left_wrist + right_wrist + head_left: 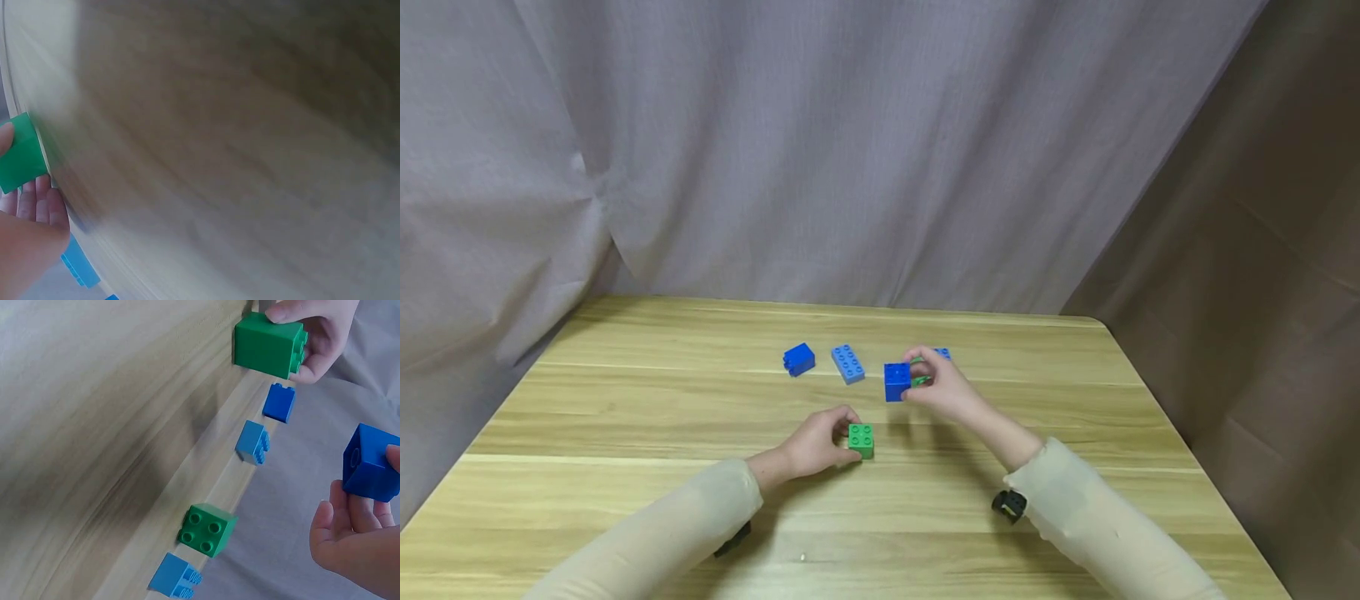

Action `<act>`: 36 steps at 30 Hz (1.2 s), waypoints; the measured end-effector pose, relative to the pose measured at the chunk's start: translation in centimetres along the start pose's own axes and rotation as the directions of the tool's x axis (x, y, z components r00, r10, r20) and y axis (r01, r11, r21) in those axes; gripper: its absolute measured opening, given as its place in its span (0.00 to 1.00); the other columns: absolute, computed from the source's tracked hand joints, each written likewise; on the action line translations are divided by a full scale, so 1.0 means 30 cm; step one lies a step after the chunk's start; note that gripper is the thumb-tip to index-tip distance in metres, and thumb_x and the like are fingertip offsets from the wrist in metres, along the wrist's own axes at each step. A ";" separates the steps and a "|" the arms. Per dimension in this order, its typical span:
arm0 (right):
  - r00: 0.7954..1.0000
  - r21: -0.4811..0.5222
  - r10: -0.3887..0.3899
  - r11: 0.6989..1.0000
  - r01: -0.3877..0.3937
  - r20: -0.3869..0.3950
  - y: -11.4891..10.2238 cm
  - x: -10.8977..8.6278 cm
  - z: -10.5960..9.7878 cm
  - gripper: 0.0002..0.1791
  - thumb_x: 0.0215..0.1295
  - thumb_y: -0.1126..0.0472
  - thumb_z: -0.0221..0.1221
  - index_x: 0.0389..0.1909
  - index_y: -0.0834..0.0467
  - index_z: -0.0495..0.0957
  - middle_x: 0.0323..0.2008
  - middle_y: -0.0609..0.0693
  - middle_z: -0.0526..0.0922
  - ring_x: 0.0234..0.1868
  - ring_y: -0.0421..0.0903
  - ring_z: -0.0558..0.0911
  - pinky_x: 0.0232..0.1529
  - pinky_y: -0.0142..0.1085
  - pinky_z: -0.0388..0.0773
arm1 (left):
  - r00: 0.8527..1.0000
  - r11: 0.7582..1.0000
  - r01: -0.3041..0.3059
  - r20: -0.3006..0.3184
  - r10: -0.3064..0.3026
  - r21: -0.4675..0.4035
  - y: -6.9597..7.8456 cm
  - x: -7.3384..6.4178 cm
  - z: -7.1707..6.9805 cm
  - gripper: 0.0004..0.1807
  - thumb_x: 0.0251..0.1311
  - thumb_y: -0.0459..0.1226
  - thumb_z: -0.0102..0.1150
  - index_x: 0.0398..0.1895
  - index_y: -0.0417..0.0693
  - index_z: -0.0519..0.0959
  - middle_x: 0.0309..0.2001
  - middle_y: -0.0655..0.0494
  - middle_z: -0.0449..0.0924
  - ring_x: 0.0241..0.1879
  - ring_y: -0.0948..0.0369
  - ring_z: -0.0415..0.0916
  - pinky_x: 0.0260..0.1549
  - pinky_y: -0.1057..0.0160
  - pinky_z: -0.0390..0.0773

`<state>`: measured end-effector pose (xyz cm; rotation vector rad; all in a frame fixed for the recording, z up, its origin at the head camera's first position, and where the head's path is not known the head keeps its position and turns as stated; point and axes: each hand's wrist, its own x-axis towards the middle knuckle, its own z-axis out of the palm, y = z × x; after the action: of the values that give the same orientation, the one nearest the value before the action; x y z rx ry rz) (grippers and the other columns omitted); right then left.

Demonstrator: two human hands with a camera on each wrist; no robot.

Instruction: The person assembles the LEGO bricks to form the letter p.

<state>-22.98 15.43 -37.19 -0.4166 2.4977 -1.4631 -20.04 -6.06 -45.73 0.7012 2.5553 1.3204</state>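
Note:
My left hand grips a green toy brick between thumb and fingers, low over the table and studs up. In the left wrist view the thumb lies on one side of this brick, fingers on the other. My right hand pinches a dark blue brick, raised off the wood and farther from me than the green one. The right wrist view shows the blue brick between thumb and fingertips. A second green brick stands behind the right hand, mostly hidden in the head view.
Across the back of the wooden table lie another dark blue brick, on its side, and a long light blue brick. Another light blue brick shows behind the right hand. A grey curtain hangs beyond the far edge.

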 end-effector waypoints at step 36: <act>0.988 -0.128 -0.094 0.986 0.109 0.120 0.049 -0.018 0.138 0.20 0.51 0.68 0.66 0.45 0.63 0.72 0.41 0.57 0.79 0.43 0.47 0.77 0.46 0.36 0.78 | 1.000 1.000 -0.015 0.015 0.015 0.000 -0.016 0.012 -0.005 0.20 0.46 0.34 0.70 0.43 0.41 0.73 0.39 0.54 0.79 0.40 0.62 0.74 0.43 0.65 0.76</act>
<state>-21.31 12.92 -40.44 -0.6419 2.5255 -1.2708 -20.56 -6.22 -46.02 0.7297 2.5426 1.3149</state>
